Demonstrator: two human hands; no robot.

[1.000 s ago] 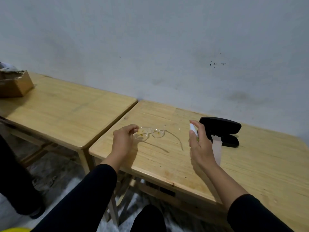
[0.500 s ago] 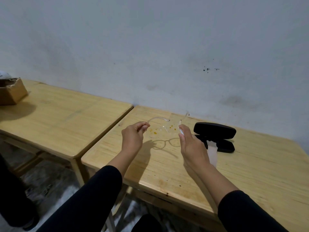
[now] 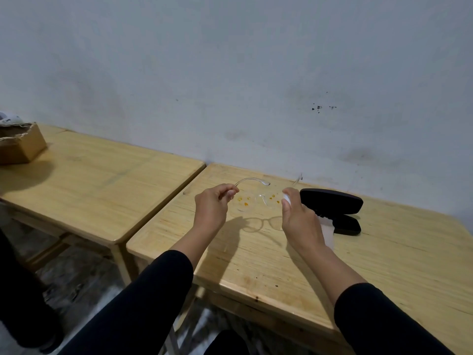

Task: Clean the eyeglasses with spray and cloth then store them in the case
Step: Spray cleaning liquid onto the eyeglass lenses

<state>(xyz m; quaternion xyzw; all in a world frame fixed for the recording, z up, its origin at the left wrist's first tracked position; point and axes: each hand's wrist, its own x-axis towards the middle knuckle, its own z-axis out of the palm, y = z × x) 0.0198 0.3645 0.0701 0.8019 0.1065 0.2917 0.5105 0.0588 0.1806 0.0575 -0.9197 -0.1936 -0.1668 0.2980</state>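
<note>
Spray bottle almost wholly hidden inside right hand grip; only a white tip shows. White cloth partly covered by that wrist. Cardboard box cut off at left edge. Desk runs off right edge.

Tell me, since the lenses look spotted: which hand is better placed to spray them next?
Right. The right hand already holds the spray bottle beside the eyeglasses, while the left hand is busy holding them up by a temple.
</note>
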